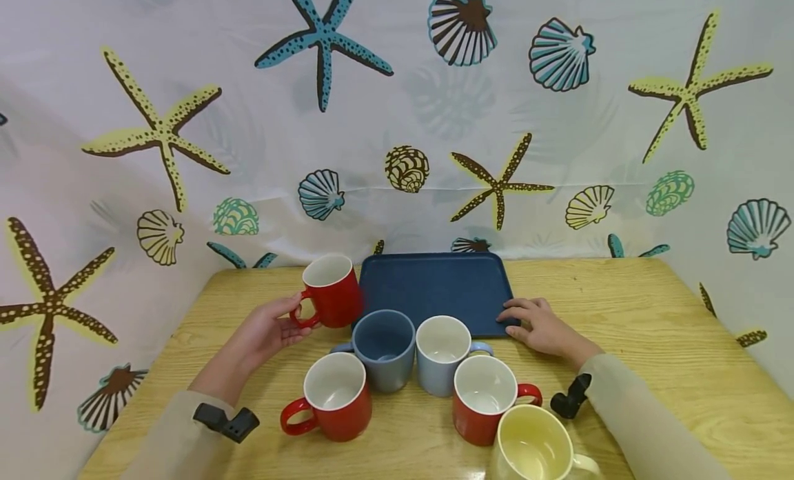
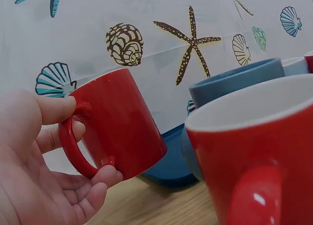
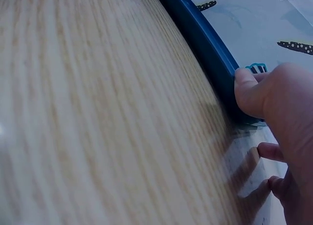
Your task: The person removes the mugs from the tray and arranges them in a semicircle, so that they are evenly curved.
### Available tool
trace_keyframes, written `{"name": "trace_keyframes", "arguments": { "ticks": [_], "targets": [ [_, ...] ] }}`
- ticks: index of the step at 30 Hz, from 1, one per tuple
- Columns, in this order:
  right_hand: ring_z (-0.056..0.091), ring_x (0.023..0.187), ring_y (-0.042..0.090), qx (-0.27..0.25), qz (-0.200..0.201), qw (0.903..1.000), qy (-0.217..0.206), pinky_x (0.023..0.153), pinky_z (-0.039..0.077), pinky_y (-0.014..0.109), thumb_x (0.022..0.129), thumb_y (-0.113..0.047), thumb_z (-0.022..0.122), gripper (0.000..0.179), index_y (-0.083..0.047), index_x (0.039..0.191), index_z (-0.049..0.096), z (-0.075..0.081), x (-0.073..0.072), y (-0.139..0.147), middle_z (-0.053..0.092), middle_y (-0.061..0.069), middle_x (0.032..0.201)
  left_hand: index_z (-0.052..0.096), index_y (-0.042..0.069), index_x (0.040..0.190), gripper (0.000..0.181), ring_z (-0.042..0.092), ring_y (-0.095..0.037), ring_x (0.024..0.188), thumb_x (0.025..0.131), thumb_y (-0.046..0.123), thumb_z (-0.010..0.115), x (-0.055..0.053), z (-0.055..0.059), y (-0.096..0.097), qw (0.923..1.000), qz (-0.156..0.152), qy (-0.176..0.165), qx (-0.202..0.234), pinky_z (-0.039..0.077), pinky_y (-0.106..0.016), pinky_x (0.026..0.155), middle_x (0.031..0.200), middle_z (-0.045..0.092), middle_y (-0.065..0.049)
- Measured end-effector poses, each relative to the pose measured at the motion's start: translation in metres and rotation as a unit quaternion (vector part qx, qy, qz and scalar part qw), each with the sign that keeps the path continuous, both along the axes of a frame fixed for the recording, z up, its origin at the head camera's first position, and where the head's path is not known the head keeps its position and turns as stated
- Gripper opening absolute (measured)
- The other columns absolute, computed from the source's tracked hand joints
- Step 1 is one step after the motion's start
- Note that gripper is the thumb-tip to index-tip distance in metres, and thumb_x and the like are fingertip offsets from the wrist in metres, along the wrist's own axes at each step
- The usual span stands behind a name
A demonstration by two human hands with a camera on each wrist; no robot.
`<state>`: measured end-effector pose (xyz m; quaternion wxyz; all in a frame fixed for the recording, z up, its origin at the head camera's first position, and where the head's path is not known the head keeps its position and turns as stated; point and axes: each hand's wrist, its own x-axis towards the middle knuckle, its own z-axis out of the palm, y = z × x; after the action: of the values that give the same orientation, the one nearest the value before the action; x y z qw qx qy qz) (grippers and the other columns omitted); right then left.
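My left hand (image 1: 263, 335) grips a red mug (image 1: 338, 299) with a white inside by its handle. The mug is raised and tilted at the left edge of a dark blue tray (image 1: 434, 287). In the left wrist view, thumb and fingers close around the mug's handle (image 2: 73, 149). At the tray's front right corner is my right hand (image 1: 540, 327). Its thumb (image 3: 249, 93) presses the tray's outer edge in the right wrist view, with a finger over the rim, while other fingertips rest beside the tray.
Before the tray stand a dark blue mug (image 1: 384, 363) and a light blue mug (image 1: 442, 359). Nearer are a red mug (image 1: 338, 407) at left, another red mug (image 1: 477, 414) and a yellow mug (image 1: 527, 452) at right. A patterned cloth (image 1: 372, 156) hangs behind the wooden table (image 1: 626, 314).
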<state>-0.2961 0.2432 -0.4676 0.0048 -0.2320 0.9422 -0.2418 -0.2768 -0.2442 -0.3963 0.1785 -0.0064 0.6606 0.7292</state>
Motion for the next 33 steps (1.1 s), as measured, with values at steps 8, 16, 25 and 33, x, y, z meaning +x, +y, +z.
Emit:
{"name": "trace_keyframes", "arguments": {
  "ticks": [8, 16, 25, 33],
  "targets": [
    [0.028, 0.122, 0.039, 0.003, 0.0, 1.0, -0.004, 0.096, 0.029, 0.059, 0.093, -0.023, 0.056, 0.023, -0.02, 0.115, 0.063, -0.002, 0.0, 0.0, 0.043, 0.012, 0.136, 0.054, 0.013, 0.081, 0.029, 0.061, -0.026, 0.091, 0.095, 0.038, 0.05, 0.02, -0.008, -0.018, 0.9999, 0.009, 0.005, -0.008, 0.047, -0.034, 0.084, 0.096, 0.056, -0.008],
    [0.029, 0.122, 0.038, 0.005, -0.002, 1.0, 0.004, 0.096, 0.029, 0.059, 0.093, -0.023, 0.056, 0.024, -0.02, 0.116, 0.063, -0.003, -0.001, 0.0, 0.044, 0.013, 0.137, 0.053, 0.013, 0.08, 0.028, 0.062, -0.023, 0.089, 0.096, 0.035, 0.049, 0.038, -0.013, -0.03, 0.9997, 0.022, 0.013, -0.003, 0.048, -0.034, 0.083, 0.093, 0.057, -0.006],
    [0.029, 0.122, 0.039, -0.001, 0.0, 1.0, 0.006, 0.096, 0.029, 0.06, 0.093, -0.024, 0.056, 0.024, -0.02, 0.116, 0.063, -0.002, 0.0, -0.005, 0.044, 0.013, 0.137, 0.053, 0.014, 0.076, 0.031, 0.063, -0.022, 0.085, 0.098, 0.034, 0.046, 0.06, -0.017, -0.047, 0.999, 0.044, 0.003, -0.001, 0.049, -0.032, 0.079, 0.085, 0.057, -0.004],
    [0.029, 0.121, 0.039, -0.002, -0.008, 0.9999, 0.012, 0.095, 0.03, 0.059, 0.093, -0.022, 0.057, 0.023, -0.02, 0.115, 0.064, -0.004, 0.0, -0.002, 0.045, 0.013, 0.136, 0.054, 0.014, 0.075, 0.032, 0.063, -0.021, 0.083, 0.098, 0.035, 0.046, 0.08, -0.021, -0.054, 0.9984, 0.055, -0.009, -0.008, 0.049, -0.031, 0.077, 0.081, 0.062, -0.003]
  ]
}}
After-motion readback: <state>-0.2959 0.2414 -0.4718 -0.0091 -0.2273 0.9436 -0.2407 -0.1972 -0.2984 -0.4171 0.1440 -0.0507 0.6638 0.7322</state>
